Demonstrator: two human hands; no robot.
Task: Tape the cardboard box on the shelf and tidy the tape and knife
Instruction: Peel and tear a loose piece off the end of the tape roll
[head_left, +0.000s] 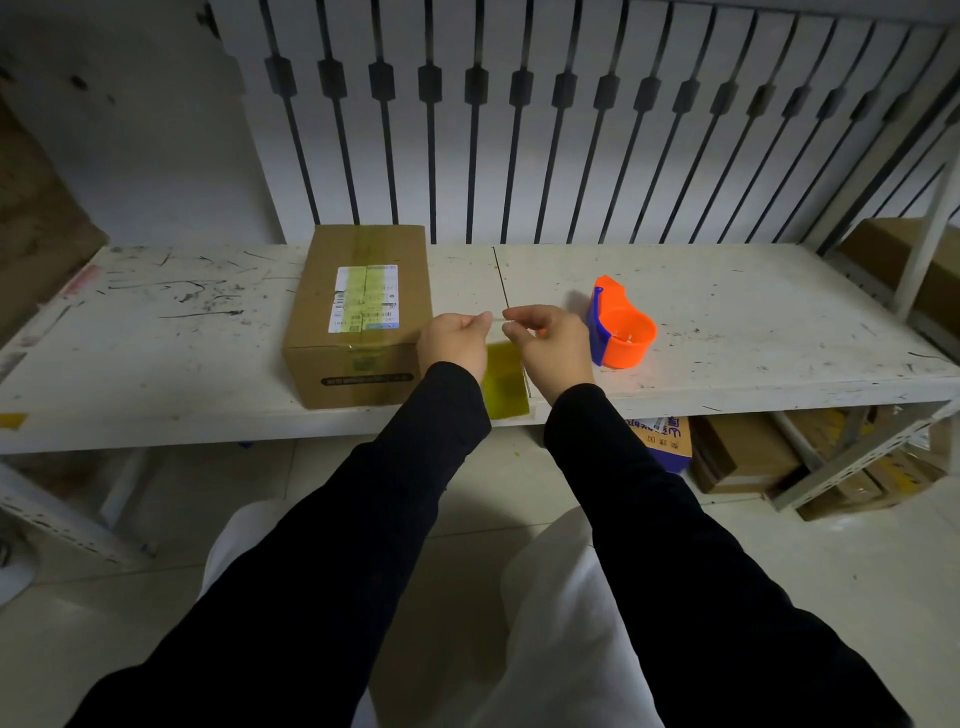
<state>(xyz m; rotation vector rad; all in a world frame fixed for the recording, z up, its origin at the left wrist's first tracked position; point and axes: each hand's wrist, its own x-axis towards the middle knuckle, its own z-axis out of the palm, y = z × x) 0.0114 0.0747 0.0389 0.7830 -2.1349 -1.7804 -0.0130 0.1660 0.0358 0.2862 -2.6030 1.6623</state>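
The cardboard box (358, 312) is sitting on the white shelf (727, 312), left of an orange tape dispenser (621, 325). The left hand (454, 343) and right hand (550, 343) are pinching a yellowish tape strip (504, 382) between curled fingers.

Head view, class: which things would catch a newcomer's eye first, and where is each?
The bright orange tape dispenser stands on the white shelf, right of the hands. The left hand and right hand pinch a yellowish tape strip hanging between them. The cardboard box sits left of them.
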